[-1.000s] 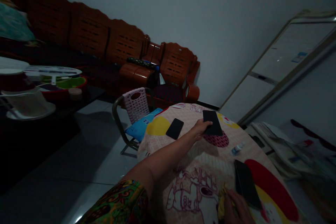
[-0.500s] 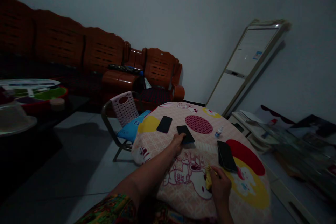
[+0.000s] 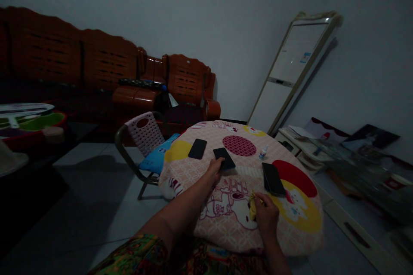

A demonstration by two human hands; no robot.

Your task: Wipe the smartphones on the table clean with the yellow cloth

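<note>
My left hand (image 3: 216, 169) grips the near left edge of a dark smartphone (image 3: 227, 158), its thumb lying on top. The phone is over the middle of the table; whether it touches the cloth I cannot tell. Pinched in my right hand (image 3: 267, 212) is a crumpled yellow cloth (image 3: 252, 207), close to the near side of the table. A second dark phone (image 3: 197, 148) lies flat on the left. To the right, a dark phone or flip case (image 3: 273, 179) rests just beyond my right hand. A small clear bottle (image 3: 263, 152) stands upright behind it.
A round table with a patterned pink tablecloth (image 3: 206, 187) is in front of me. Left of it stands a woven chair (image 3: 145, 133) with a blue cushion (image 3: 158, 154). A wooden sofa (image 3: 106, 60) lines the wall; a glass-topped cabinet (image 3: 355, 167) is at the right.
The view has shifted slightly, moving the room and table in the picture. Both hands keep their holds on the phone and the yellow cloth.
</note>
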